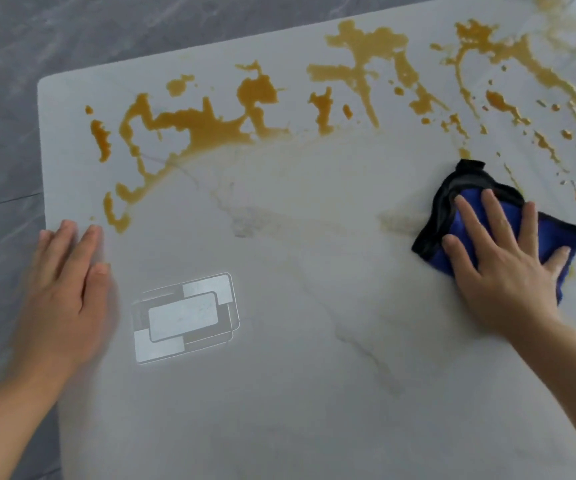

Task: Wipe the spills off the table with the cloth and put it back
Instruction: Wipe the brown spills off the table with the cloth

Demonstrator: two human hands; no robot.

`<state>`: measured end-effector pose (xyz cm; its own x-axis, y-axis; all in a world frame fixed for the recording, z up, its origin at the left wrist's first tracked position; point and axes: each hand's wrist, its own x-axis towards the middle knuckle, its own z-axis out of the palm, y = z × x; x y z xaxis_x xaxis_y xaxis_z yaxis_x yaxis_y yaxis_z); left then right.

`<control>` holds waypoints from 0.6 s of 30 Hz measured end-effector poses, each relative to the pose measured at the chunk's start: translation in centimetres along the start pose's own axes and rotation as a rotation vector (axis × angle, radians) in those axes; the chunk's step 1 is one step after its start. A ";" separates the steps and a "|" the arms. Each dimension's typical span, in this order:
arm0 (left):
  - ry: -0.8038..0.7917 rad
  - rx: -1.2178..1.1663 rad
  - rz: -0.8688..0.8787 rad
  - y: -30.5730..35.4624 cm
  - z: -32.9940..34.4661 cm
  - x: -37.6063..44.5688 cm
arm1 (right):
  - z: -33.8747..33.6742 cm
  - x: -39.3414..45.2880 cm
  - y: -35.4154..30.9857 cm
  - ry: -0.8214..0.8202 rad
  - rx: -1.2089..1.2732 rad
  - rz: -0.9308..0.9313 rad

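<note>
From the head camera, the right hand [501,258] lies flat on the folded blue microfibre cloth with a black border [466,202], near the right edge of the pale grey marble-patterned counter [279,393]. The fingers are straight and spread, and they press down on the cloth without curling around it. I judge that this flat hold is chosen because a wide palm pushes the whole cloth against the surface, so it takes up more liquid in one sweep.

The left hand [68,289] rests at the left edge of the counter, also open with the fingers straight and close together. It is blurred, so I cannot say surely if it presses on the surface or only hovers just over it; probably it steadies the body while the other arm reaches.

The orange-yellow liquid spills [210,123] run in a broad band along the far side of the counter, from the far left corner to the far right corner, with small drops going down the right edge beside the cloth. The cloth is under the right hand, well apart from the left hand, and nearer than most of the band. The near half of the counter has only faint pale streaks. Much of the wiping seems not yet done.

A light rectangular reflection [184,318] shows on the counter just beside the left hand.
</note>
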<state>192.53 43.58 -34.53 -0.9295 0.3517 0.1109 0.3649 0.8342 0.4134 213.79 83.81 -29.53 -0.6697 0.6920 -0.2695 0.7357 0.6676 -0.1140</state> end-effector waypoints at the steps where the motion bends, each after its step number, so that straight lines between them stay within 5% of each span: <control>1: 0.002 -0.008 -0.005 0.2 -0.1 -0.1 | 0.1 -0.7 0.0 -0.001 0.007 0.018; 5: -0.023 -0.039 -0.030 0.9 -0.5 -0.3 | 1.3 -4.9 -1.2 -0.018 0.000 0.027; 18: -0.036 -0.027 -0.053 2.9 -1.5 -0.4 | 3.4 -5.8 -15.1 -0.001 -0.174 -0.541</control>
<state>193.91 45.23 -31.99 -0.9448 0.3230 0.0557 0.3134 0.8404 0.4421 206.89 68.75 -29.46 -0.9464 0.2386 -0.2178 0.2604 0.9624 -0.0772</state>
